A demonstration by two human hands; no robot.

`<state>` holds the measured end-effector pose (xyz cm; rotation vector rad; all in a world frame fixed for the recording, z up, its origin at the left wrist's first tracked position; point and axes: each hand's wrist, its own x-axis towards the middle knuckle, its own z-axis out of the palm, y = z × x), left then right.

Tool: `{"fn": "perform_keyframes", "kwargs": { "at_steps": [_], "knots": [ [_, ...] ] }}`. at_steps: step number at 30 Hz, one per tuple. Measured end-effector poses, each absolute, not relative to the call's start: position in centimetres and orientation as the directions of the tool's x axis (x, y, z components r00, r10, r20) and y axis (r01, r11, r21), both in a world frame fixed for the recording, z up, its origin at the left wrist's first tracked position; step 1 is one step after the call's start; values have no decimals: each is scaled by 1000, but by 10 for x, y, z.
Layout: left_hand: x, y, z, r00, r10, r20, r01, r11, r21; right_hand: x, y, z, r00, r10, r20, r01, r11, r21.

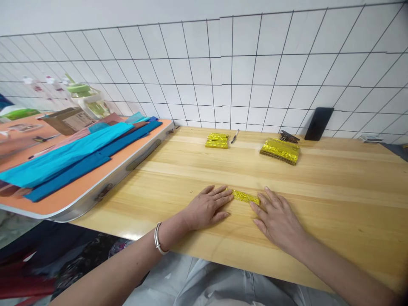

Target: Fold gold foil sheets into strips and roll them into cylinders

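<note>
A narrow strip of shiny gold patterned material (245, 196) lies flat on the wooden table (178, 170). My left hand (208, 206) rests palm down with its fingertips on the strip's left end, fingers extended. On the right end lie the fingertips of my right hand (277, 216), its fingers spread. Farther back is a small stack of folded gold pieces (217, 140), and to the right a thicker gold stack (280, 151).
Behind the stacks are a pen (235, 136), a dark stapler (289, 136) and a black phone (319, 123) leaning on the tiled wall. An orange-topped table (117, 173) at left holds blue folded material (68, 154), a cardboard box (68, 120) and a green-lidded bottle (87, 100).
</note>
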<state>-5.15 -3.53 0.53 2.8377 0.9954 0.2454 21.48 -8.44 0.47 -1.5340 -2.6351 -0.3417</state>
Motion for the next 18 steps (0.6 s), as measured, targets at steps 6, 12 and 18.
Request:
{"fn": "perform_keyframes", "kwargs": {
  "at_steps": [6, 12, 18],
  "knots": [
    [-64, -37, 5, 749, 652, 118, 630, -756, 178, 224, -87, 6, -498, 847, 185, 867, 482, 128],
    [-67, -36, 0, 739, 662, 126, 636, -747, 194, 240, -90, 8, -488, 859, 155, 873, 475, 114],
    [-61, -38, 9, 741, 658, 135, 625, -749, 220, 243, -93, 4, -466, 869, 165, 885, 457, 89]
  ]
}}
